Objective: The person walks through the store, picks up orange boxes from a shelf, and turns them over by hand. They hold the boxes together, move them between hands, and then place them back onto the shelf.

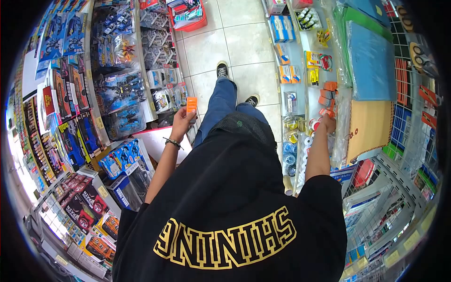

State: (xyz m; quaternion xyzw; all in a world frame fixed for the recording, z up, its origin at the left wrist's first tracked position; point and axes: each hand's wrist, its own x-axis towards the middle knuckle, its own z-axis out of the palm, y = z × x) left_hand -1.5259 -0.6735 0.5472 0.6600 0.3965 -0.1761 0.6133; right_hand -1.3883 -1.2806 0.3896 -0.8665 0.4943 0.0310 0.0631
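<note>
My left hand point(182, 121) is held out in front of the toy shelf. It pinches a small orange packet point(191, 105), which stands upright between thumb and fingers; its print is too small to read. On the other side, my right hand point(329, 124) reaches down to the right-hand shelf. Its fingers are closed at a small orange packet point(325, 113), and the grip is partly hidden. Just beyond it lies a pile of similar orange packets point(327, 96). A red-and-white round item point(314, 124) sits beside the right hand.
Shelves of boxed toys point(121, 94) line the left. Along the right are yellow glue-like packs point(313, 75), blue plastic folders point(371, 56), a brown envelope point(371, 127) and hanging scissors point(423, 58). A red basket point(190, 23) stands ahead on the tiled floor point(249, 44).
</note>
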